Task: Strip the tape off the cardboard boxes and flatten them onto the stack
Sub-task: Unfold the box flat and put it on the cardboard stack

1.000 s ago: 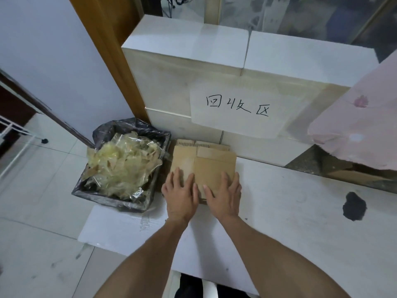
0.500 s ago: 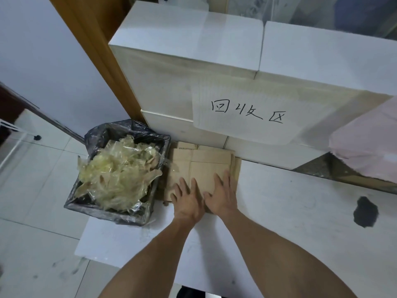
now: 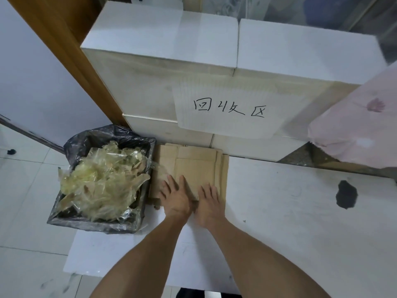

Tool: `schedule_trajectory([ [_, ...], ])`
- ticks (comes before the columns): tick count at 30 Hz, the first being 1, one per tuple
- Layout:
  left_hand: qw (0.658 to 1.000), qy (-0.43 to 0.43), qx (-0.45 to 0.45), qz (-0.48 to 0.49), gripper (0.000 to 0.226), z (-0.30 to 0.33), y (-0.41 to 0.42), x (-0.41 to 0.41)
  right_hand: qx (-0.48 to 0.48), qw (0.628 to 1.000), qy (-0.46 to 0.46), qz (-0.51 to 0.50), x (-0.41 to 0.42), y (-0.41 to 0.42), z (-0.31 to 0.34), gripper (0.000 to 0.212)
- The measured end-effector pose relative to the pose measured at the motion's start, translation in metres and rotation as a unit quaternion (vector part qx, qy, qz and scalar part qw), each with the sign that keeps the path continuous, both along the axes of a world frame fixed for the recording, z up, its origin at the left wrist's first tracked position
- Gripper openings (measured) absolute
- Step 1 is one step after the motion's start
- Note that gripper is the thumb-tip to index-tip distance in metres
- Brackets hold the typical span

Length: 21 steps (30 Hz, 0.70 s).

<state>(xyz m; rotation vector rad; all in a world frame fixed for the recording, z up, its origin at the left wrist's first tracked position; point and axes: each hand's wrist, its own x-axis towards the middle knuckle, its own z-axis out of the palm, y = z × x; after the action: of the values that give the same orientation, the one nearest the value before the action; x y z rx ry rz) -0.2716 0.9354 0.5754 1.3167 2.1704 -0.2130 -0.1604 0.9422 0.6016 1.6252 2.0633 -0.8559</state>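
Note:
A stack of flattened brown cardboard boxes (image 3: 197,164) lies at the back left of the white table, against the white cartons. My left hand (image 3: 175,197) lies flat, palm down, on the stack's near left part. My right hand (image 3: 209,202) lies flat beside it on the near right part, fingers straight. Both hands press on the top sheet, almost touching each other. The near edge of the stack is hidden under my hands.
A bin with a black bag (image 3: 103,181), full of crumpled clear tape, stands just left of the stack. Large white cartons (image 3: 163,61) with a handwritten paper sign (image 3: 227,110) wall off the back. The white table (image 3: 290,222) has a black blotch (image 3: 346,193) at right.
My hands have slid back toward the near edge of the stack and drawn closer together. The view has shifted slightly.

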Motion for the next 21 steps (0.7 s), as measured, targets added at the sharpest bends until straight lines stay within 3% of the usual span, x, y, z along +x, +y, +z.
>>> schedule_trajectory([
  [4, 0.998, -0.038, 0.034, -0.037, 0.051, 0.012, -0.004, 0.025, 0.014, 1.0, 0.02, -0.019, 0.008, -0.012, 0.005, 0.071],
  [8, 0.996, -0.055, 0.013, -0.071, 0.053, 0.023, -0.014, 0.039, 0.022, 0.998, 0.005, -0.061, 0.03, -0.019, 0.016, 0.057],
  [12, 0.992, -0.063, 0.049, -0.096, 0.041, 0.036, -0.02, 0.058, 0.029, 0.994, -0.036, -0.094, 0.062, -0.026, 0.03, 0.056],
  [21, 0.983, -0.063, 0.051, -0.163, 0.066, 0.053, -0.028, 0.127, 0.069, 0.984, -0.039, -0.161, 0.13, -0.031, 0.046, 0.053],
])
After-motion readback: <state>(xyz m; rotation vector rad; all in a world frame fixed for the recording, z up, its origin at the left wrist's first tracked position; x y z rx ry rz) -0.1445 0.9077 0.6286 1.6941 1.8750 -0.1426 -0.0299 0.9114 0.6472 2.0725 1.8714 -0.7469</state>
